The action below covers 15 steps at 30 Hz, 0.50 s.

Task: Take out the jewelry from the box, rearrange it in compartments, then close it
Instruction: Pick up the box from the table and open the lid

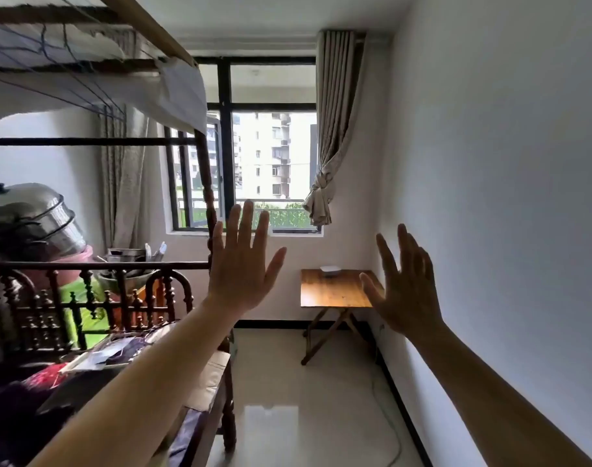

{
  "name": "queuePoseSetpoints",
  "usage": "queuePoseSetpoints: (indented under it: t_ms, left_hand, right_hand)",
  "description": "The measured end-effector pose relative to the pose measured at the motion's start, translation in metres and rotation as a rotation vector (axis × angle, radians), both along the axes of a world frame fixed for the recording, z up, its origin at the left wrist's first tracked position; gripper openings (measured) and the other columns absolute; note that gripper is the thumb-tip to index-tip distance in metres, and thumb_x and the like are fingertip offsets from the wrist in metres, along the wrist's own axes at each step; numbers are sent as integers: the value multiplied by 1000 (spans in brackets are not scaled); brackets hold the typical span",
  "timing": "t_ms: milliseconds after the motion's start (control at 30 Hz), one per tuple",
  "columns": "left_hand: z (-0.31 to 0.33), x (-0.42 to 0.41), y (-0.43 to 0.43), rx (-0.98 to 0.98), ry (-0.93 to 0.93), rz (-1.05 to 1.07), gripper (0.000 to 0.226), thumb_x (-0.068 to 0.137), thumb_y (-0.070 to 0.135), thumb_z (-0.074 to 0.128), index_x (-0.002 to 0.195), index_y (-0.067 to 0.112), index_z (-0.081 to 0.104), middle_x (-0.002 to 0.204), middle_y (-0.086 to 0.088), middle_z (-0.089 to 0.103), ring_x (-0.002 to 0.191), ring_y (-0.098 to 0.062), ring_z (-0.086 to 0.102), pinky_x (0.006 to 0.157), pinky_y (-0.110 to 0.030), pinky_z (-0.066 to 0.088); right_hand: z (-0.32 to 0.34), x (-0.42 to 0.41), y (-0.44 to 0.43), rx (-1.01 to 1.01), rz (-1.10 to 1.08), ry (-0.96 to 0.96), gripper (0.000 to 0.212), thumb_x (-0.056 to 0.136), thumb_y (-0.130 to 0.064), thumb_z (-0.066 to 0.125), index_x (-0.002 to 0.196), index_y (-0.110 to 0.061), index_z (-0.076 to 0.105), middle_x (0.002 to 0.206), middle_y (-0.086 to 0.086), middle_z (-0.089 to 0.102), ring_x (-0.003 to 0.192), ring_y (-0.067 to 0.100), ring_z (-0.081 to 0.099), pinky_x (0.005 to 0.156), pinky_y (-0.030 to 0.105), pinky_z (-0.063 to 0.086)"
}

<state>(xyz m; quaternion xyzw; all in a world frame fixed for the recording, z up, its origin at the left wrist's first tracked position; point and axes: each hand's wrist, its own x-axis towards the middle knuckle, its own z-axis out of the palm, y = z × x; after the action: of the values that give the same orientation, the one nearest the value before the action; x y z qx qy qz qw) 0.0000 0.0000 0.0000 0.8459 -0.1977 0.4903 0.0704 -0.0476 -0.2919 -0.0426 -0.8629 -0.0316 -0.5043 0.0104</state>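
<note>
A small folding table with a brown wooden top and crossed legs [335,288] stands on the glossy pale tiled floor [288,399], in the corner at 3 o'clock of the window. One small white box-like object [330,270] rests at the tabletop's 12 o'clock edge.

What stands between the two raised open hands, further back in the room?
In the head view, between the left hand and right hand stands a small wooden folding table bearing a small white box.
</note>
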Motion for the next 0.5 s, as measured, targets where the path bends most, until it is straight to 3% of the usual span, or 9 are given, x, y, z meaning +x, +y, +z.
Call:
queuePoseSetpoints:
  t_ms: [233, 500]
  left_hand:
    - [-22, 134, -52, 25, 101, 11, 76, 99, 61, 14, 158, 13, 15, 166, -16, 3, 153, -33, 4, 120, -56, 14]
    - [-29, 304, -121, 61, 153, 42, 74, 99, 60, 15, 157, 14, 15, 166, -15, 3, 153, -33, 5, 121, -55, 13]
  right_hand:
    - [-26, 133, -44, 3, 0, 37, 80, 94, -65, 38, 160, -29, 11, 169, 8, -6, 153, 29, 5, 120, 50, 11]
    - [-40, 311, -124, 53, 35, 127, 82, 93, -65, 39, 160, -26, 12, 168, 8, -9, 152, 34, 13, 118, 51, 16]
